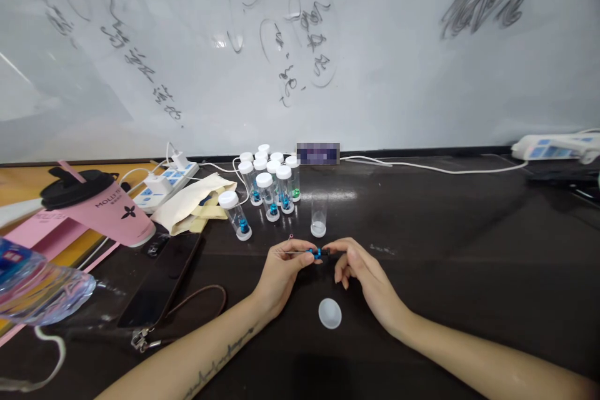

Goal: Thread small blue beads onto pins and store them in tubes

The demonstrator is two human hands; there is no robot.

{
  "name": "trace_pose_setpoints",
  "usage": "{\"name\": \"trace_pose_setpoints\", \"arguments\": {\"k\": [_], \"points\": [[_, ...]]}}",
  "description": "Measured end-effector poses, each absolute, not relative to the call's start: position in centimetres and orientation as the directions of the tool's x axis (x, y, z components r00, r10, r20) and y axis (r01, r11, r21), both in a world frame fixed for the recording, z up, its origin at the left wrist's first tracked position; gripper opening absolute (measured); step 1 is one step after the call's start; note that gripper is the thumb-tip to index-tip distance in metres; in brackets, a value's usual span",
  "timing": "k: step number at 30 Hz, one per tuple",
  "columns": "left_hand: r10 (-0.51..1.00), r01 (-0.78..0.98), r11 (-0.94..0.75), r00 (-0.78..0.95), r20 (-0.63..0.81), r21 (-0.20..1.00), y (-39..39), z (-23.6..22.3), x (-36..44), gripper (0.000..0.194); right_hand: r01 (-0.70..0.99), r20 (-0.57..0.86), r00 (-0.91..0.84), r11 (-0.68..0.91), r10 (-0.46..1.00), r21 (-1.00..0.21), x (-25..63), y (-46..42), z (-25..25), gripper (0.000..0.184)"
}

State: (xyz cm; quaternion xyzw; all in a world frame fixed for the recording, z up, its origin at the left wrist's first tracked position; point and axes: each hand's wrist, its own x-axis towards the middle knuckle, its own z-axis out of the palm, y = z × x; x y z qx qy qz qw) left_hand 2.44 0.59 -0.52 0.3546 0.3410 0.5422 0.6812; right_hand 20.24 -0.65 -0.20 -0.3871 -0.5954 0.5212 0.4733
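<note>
My left hand (288, 269) is closed in a pinch around a small blue-and-black piece with thin metal rods (317, 253). The rods run back across the left fingers, and a tiny pink loop shows above them. At the black end, my right hand (359, 269) has its index finger and thumb on the piece, with the other fingers curled below. Just beyond the hands stands a clear tube (319, 215) without a lid. A translucent white cap (330, 314) lies on the table between my forearms. Left of the open tube, several capped clear tubes (268, 197) hold blue or green pieces.
On the left are a pink cup (110, 206), a water bottle (42, 281), a dark phone (162, 278) with a strap, and a cream pouch (197, 203). Power strips sit at left (169, 184) and right (553, 147). A whiteboard (384, 75) rises behind the dark table (469, 250).
</note>
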Motion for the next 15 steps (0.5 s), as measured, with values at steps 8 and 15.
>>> {"name": "trace_pose_setpoints", "arguments": {"k": [8, 15], "points": [[0.983, -0.492, 0.158, 0.165, -0.087, 0.856, 0.61, -0.52, 2.50, 0.022, -0.022, 0.146, -0.256, 0.145, 0.956, -0.989, 20.27, -0.70, -0.27, 0.037], [0.982, -0.499, 0.158, 0.166, -0.086, 0.852, 0.61, -0.47, 2.51, 0.021, -0.042, 0.135, -0.257, 0.128, 0.957, -0.991, 20.25, -0.76, -0.27, 0.037]]}}
